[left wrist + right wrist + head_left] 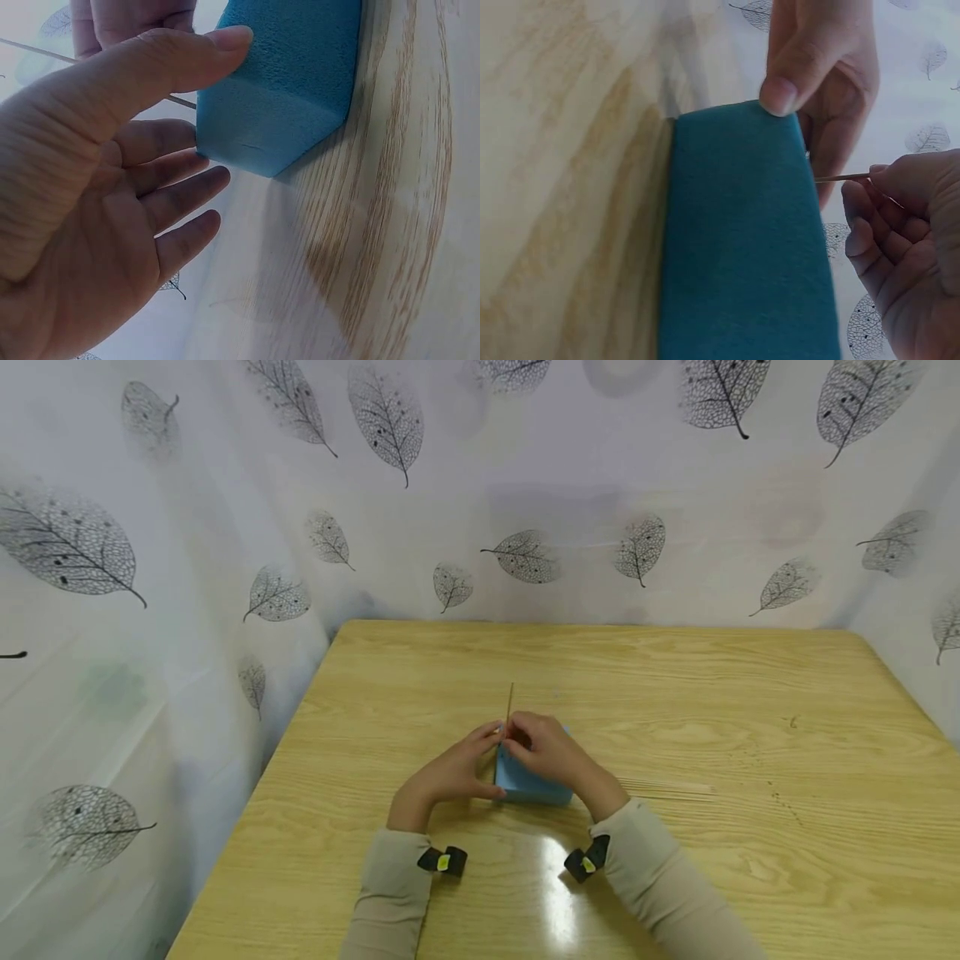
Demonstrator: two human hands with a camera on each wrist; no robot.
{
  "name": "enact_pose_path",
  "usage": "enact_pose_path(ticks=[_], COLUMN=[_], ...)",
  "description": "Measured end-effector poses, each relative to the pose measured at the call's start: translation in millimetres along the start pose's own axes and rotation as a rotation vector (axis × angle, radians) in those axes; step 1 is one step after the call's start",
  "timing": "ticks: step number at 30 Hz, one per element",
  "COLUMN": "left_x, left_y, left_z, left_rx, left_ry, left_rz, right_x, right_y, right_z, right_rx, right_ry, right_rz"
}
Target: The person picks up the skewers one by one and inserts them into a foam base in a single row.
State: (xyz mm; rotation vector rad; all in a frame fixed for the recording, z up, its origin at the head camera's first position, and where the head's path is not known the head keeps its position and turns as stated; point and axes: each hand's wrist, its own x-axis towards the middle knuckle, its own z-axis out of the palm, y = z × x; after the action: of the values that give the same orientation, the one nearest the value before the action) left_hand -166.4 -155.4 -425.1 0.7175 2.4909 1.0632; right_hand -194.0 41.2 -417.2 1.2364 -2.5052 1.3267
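A blue foam block (pixel 534 783) lies on the table in front of the person. The left hand (pixel 452 768) holds it at its left end; in the left wrist view the thumb (pixel 217 49) presses one face and the fingers reach to the side by a corner. Between thumb and fingertips, the right hand (pixel 553 753) pinches a thin wooden stick (pixel 511 700) standing upright at the block's top. In the right wrist view the stick (pixel 844 178) meets the block's (pixel 739 225) top edge; whether its tip is inside the foam cannot be seen.
Several thin sticks (pixel 667 789) lie on the wooden table (pixel 750 877) to the right of the block, partly behind the right wrist. A white curtain (pixel 420 510) with leaf prints hangs along the table's back and left sides.
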Motion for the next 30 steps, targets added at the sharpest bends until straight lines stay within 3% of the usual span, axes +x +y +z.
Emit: enact_pose_path(ticks=[12, 30], left_x=[4.3, 2.3], left_y=[5.1, 5.3], left_z=[1.0, 3.4], left_rx=[-0.013, 0.001], left_ry=[-0.001, 0.011], left_rz=[-0.004, 0.001], right_x=[-6.4, -4.1], right_y=[5.3, 4.2], right_z=[2.7, 4.1], right_rx=[-0.018, -0.041], right_ry=[-0.004, -0.027], right_rz=[0.054, 0.034])
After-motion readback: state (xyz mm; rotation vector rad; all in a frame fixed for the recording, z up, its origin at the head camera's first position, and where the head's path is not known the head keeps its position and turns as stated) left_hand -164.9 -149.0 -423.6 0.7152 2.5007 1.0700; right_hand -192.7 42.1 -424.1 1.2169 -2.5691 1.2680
